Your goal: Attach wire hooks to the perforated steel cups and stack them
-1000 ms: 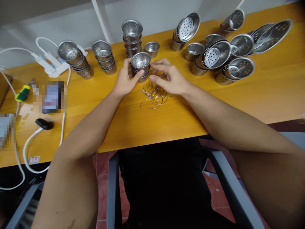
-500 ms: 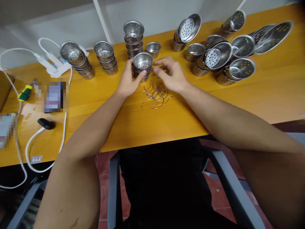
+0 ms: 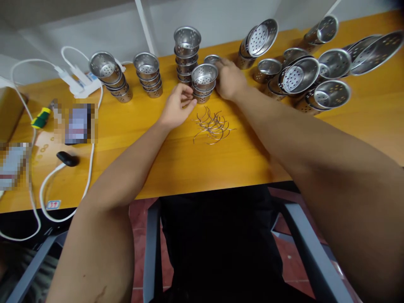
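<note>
My right hand [image 3: 231, 80] covers part of the lone far cup [image 3: 211, 59], its fingertips lost to me. Whether my left hand [image 3: 177, 106] touches the near stack [image 3: 204, 84], I can't tell. The curved wires [image 3: 214, 126] overlap beyond counting; the phone [image 3: 78, 124] is pixelated.

Black clothing [image 3: 217, 240], bare arms [image 3: 129, 172] (hands [image 3: 175, 108] bare too)

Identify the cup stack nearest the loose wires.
The short stack between the left hand and right hand, directly behind the loose wires; all other stacks stand farther off.
</note>
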### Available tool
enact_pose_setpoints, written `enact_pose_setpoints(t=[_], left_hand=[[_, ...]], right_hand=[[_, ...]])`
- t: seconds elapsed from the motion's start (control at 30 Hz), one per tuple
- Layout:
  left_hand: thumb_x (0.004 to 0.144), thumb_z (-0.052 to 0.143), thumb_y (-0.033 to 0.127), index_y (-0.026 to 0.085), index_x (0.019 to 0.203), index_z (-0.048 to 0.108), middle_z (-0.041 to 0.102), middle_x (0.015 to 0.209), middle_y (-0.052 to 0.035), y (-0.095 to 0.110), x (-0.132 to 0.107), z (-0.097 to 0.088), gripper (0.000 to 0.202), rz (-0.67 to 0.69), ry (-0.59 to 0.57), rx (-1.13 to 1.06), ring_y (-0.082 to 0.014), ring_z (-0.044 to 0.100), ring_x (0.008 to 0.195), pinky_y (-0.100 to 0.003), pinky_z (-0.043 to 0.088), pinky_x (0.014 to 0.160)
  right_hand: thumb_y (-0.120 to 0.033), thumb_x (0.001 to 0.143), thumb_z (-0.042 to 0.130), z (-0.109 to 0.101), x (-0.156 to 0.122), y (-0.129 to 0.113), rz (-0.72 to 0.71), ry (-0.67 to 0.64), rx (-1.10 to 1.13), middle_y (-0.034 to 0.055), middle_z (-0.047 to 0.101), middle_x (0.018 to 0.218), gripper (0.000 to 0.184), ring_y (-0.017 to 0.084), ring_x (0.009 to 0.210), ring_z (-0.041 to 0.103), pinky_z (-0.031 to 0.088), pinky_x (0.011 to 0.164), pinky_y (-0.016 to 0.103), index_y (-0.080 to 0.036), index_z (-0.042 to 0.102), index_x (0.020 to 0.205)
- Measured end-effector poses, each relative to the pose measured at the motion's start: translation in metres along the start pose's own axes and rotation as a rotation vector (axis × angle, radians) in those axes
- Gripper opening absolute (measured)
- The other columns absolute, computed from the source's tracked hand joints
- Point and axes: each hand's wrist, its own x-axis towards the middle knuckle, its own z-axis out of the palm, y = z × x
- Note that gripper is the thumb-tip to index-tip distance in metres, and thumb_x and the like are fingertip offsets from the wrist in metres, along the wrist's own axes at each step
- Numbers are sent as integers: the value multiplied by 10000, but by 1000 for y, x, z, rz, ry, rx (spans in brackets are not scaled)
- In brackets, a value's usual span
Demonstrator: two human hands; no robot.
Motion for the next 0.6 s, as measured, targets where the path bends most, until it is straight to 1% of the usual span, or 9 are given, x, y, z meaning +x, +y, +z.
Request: enact_pose_setpoints(t=[0.1,0.17,0.23,0.33,0.43,0.47,0.5,0.53,0.6], left_hand=[[1193,850,485,255,1338,743,775,1432,-120,18,-6,0,292,25,-75,9,-282,841,1359,-513,746,1260],[1188,837,445,250,1348,761,799,1431,-121,24,-8,0,263,29,-97,26,-280,842,1380,-493,733,1282],[1186,836,477,248,1325,775,810,1415,-123,27,-6,0,275,48,-82,61,-274,852,1327,-474,744,1243],[1188,802,718,253,1297,766,813,1276,-111,32,-2,-1,478,129,5,103,-267,860,1156,-437,775,1037],[1135,732,951,335,1440,701,791,1181,-62,46,3,-1,688,206,110,-18,-245,866,1016,-369,739,800],[1123,720,980,389,1508,670,804,1239,-53,52,4,-2,706,195,122,-100,-240,877,999,-360,736,756],[1117,704,997,449,1561,646,823,1338,-45,58,4,-2,707,155,112,-187,-242,892,1004,-366,750,736],[1119,662,1021,493,1594,638,834,1448,-35,63,5,-2,711,75,79,-260,-261,908,1060,-395,785,769],[1108,534,1098,509,1637,659,856,1536,-27,72,6,-1,802,-110,-2,-356,-325,905,1260,-484,840,938]], right_hand=[[-1062,1179,647,-2,-11,6,-62,243,-194,94,769,1084,734,323,1182,547,574,1083,454,-344,694,1034],[-1025,1227,597,-13,-17,-5,-70,323,-312,102,738,1103,714,321,1127,511,551,1016,444,-347,711,1036],[-964,1258,615,-28,-22,-31,-41,361,-349,125,722,1255,673,329,1164,510,522,1050,442,-315,763,1154],[-896,1238,720,-39,-34,-94,-103,426,-294,142,723,1436,597,364,1276,550,552,1133,476,-304,792,1242],[-823,1287,607,-25,-52,-157,-182,348,-313,177,715,1431,539,413,1376,603,580,1239,584,-328,818,1244],[-788,1288,579,-17,-59,-172,-241,334,-333,186,714,1423,524,424,1364,635,603,1220,624,-331,827,1220],[-719,1285,590,-7,-65,-184,-239,251,-337,152,720,1507,431,424,1401,647,625,1232,642,-361,826,1247],[-665,1259,611,2,-70,-192,-241,192,-328,112,724,1568,337,428,1368,671,663,1191,660,-399,819,1266],[-592,1230,626,18,-76,-199,-213,97,-289,22,703,1710,242,434,1427,696,704,1188,671,-447,816,1268]])
